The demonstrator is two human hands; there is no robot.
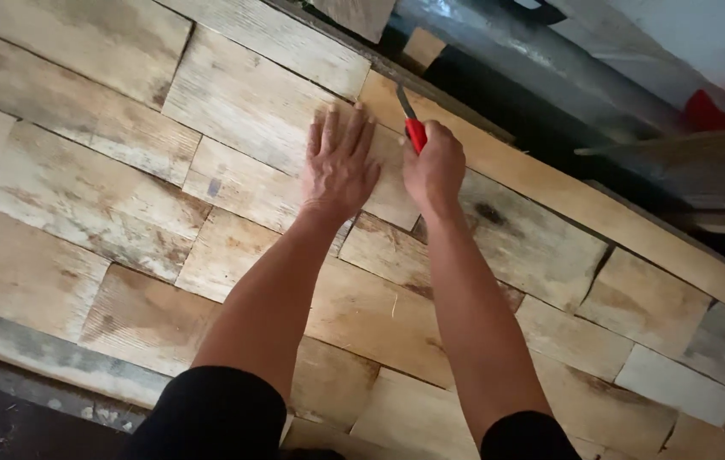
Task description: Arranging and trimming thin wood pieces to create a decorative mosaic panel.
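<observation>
Near the frame's upper middle, the left hand (pixel 339 162) lies flat, fingers spread, steadying a plank (pixel 251 102), while the right hand (pixel 435 166) clenches a red-handled tool (pixel 413 128) at its edge.

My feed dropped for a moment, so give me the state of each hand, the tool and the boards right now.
Left hand: flat, fingers spread, pressing on a wood piece.
Right hand: fist closed around the tool's handle.
Red-handled tool: gripped, metal blade pointing away, tip at the board seam.
Wooden plank surface: pieces laid tight in staggered rows, weathered.
</observation>
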